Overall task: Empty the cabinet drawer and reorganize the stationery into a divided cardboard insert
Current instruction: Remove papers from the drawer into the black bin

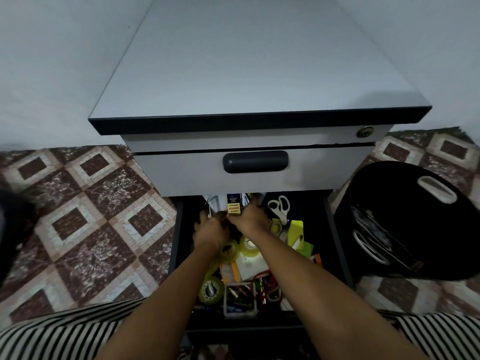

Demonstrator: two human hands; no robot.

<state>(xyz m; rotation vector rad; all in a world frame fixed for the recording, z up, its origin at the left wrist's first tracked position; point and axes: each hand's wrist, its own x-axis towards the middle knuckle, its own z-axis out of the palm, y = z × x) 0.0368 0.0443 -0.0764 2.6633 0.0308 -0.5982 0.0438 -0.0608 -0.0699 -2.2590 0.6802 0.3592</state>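
Gripping together, the left hand (210,229) and right hand (250,219) curl round a bundle (220,203) at the drawer's (174,245) far end. Best to squeeze it tight and lift straight up, clear of the scissors (280,206) just right.

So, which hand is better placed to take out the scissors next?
Right. The right hand lies just beside the scissors; the left hand is on its far side. Both now grip the packets, though.

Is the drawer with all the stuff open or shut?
Open: the drawer is pulled out, with scissors and tape showing inside.
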